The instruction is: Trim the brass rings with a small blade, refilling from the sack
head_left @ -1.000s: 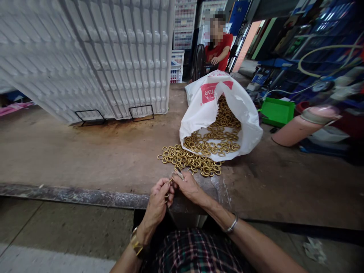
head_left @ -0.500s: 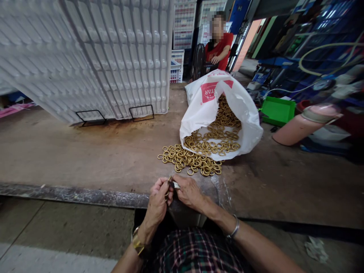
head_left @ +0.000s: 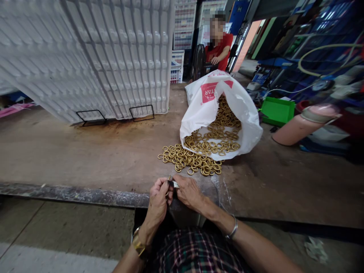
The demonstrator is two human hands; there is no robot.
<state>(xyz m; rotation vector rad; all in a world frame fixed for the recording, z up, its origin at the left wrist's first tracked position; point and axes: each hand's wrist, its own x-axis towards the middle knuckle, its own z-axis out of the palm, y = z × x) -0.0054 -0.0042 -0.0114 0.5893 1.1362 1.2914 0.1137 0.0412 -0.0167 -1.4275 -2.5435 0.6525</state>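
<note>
My left hand point(head_left: 159, 195) is closed on a brass-coloured ring point(head_left: 167, 193), most of it covered by the fingers. Facing it, my right hand point(head_left: 189, 192) grips a small tool with a white part point(head_left: 176, 185) and a dark end, which meets the left fingertips; its exact kind is too small to tell. Both hands are close together over the table's front edge. Just beyond them lies a heap of brass-coloured rings point(head_left: 196, 161), spilling from the mouth of a white sack point(head_left: 247, 138) with red print. More rings fill the sack's inside.
Tall ribbed white plastic trays point(head_left: 127, 60) stand at the left on the wooden table point(head_left: 71, 159), with black wire stands point(head_left: 91, 117) at their foot. To the right are a green bin point(head_left: 278, 110) and a pink bottle point(head_left: 301, 127). A person in red point(head_left: 223, 49) sits behind the sack.
Hardly anything differs. The right hand and the white-and-dark tool have shifted very slightly against the left fingertips; the rings and sack stay put.
</note>
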